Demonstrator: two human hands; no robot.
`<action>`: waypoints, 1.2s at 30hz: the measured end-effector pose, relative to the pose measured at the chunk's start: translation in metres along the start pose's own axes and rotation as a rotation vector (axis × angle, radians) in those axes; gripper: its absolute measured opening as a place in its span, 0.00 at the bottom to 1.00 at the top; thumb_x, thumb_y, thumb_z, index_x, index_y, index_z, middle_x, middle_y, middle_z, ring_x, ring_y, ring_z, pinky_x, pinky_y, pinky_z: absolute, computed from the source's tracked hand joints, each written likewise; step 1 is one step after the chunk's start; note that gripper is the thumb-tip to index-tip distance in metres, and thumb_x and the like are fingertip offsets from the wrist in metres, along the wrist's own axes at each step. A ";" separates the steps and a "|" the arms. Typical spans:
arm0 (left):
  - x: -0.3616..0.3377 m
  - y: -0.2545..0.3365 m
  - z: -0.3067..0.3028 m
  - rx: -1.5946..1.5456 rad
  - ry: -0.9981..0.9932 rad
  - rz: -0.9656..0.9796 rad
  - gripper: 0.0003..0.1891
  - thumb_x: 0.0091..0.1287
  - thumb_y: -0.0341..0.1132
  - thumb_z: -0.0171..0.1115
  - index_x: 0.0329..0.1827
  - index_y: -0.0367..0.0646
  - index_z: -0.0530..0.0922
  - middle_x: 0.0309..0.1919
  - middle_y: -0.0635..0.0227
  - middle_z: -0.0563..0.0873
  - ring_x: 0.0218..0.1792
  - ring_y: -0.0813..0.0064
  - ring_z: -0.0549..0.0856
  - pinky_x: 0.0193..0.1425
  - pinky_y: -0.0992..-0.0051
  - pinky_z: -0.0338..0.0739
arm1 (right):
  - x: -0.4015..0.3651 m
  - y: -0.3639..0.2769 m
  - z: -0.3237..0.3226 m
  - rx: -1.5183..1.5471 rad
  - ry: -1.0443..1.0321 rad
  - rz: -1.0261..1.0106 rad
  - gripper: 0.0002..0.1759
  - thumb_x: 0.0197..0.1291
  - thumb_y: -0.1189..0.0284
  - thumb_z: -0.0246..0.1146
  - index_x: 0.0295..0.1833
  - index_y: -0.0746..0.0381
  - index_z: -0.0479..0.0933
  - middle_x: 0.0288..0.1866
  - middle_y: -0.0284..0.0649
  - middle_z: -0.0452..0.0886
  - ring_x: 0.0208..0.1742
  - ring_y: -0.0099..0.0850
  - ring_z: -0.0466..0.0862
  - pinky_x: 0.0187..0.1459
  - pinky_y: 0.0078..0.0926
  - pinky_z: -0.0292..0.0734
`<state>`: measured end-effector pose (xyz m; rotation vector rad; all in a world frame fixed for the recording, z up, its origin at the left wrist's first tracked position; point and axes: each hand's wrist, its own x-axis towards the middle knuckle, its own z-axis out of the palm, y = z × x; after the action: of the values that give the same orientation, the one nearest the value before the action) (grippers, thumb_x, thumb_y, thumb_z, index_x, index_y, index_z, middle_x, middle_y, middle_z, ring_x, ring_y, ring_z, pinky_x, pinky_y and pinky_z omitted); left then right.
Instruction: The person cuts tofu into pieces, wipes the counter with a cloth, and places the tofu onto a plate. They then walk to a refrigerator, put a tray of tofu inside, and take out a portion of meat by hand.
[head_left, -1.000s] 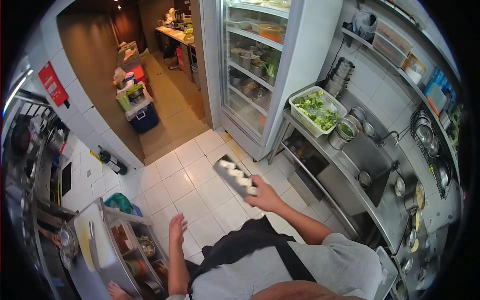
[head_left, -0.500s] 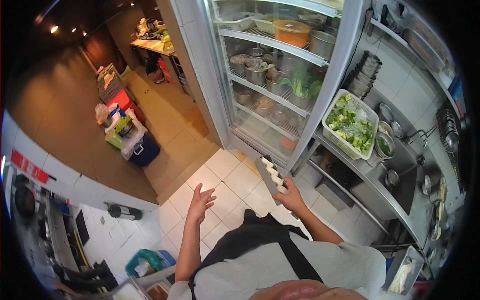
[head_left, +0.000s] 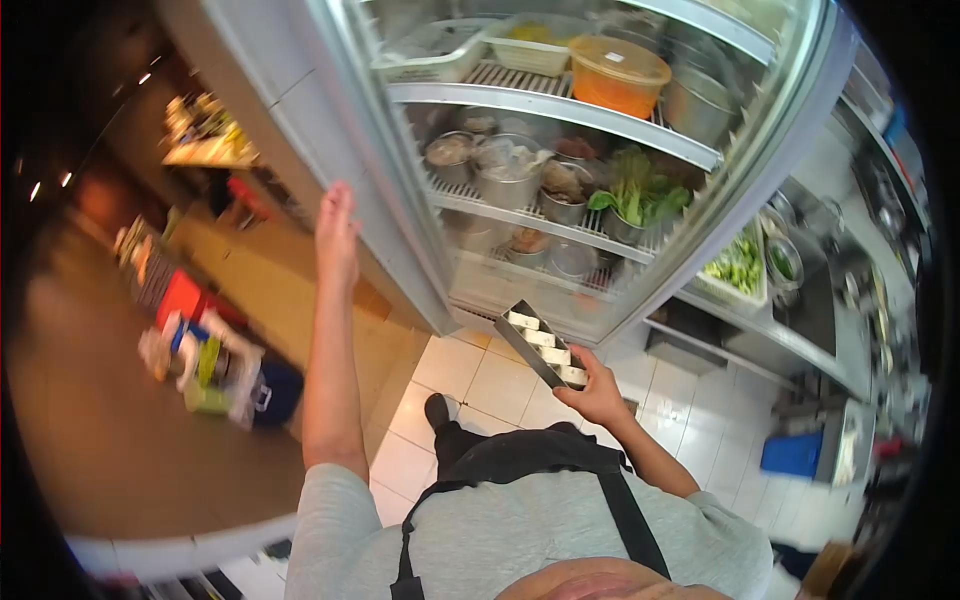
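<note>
My right hand point(head_left: 597, 390) grips the near end of a narrow dark tray point(head_left: 516, 338), its thumb along the side. White block-like pieces point(head_left: 541, 339) lie in a row inside it. The tray is tilted and held low in front of the glass-fronted fridge point(head_left: 560, 190). Raised and stretched forward, my left hand point(head_left: 338, 232) holds nothing, its fingers extended. It overlaps the pale wall edge point(head_left: 330, 110) left of the fridge in this view.
Fridge shelves hold metal pots point(head_left: 508, 180), an orange lidded tub point(head_left: 618, 75) and leafy greens point(head_left: 640, 190). To the right, a basket of cut greens point(head_left: 735, 265) stands on a steel counter. At left are a dark blue bin point(head_left: 275, 392) and a red crate point(head_left: 185, 300).
I have come closer to the fridge, which now looms larger. My left hand has risen and reached forward toward its left side. The tray stays in my right hand.
</note>
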<state>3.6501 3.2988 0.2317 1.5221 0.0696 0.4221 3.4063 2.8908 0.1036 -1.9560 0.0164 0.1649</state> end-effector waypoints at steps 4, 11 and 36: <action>0.115 -0.030 0.014 -0.140 -0.118 0.022 0.35 0.83 0.66 0.51 0.74 0.45 0.77 0.65 0.70 0.81 0.62 0.73 0.79 0.72 0.53 0.66 | -0.002 -0.002 0.056 -0.010 0.245 0.093 0.46 0.53 0.65 0.79 0.77 0.66 0.71 0.63 0.53 0.88 0.63 0.40 0.89 0.67 0.35 0.80; 0.151 -0.074 0.006 -0.114 -0.086 0.200 0.31 0.87 0.62 0.47 0.60 0.40 0.83 0.57 0.65 0.84 0.58 0.70 0.80 0.66 0.66 0.71 | -0.028 -0.053 0.188 0.174 0.612 0.272 0.44 0.54 0.80 0.75 0.78 0.65 0.69 0.55 0.41 0.86 0.41 0.25 0.86 0.40 0.26 0.83; 0.185 -0.025 0.026 -0.220 -0.379 0.037 0.42 0.70 0.64 0.73 0.63 0.25 0.81 0.60 0.51 0.87 0.61 0.64 0.84 0.68 0.62 0.77 | -0.228 -0.150 0.402 0.169 0.860 0.357 0.43 0.52 0.69 0.77 0.75 0.66 0.73 0.55 0.46 0.90 0.55 0.32 0.90 0.60 0.30 0.83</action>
<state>3.8349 3.3313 0.2487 1.3635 -0.2935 0.1588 3.1501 3.3039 0.1201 -1.7063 0.9111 -0.4399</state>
